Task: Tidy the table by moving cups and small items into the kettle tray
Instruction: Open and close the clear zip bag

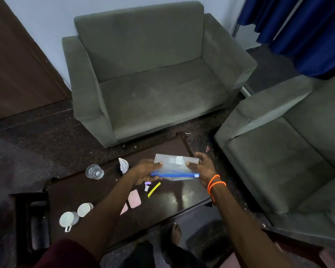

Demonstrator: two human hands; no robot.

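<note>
A grey sofa (143,74) is filling the frame's centre, an armchair (290,151) sitting right, blue curtain (306,29) hanging upper right, brown door (14,64) left.

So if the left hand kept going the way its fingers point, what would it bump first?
Probably the right hand, gripping the other end of the zip bag that the left hand holds; depth is unclear.
</note>
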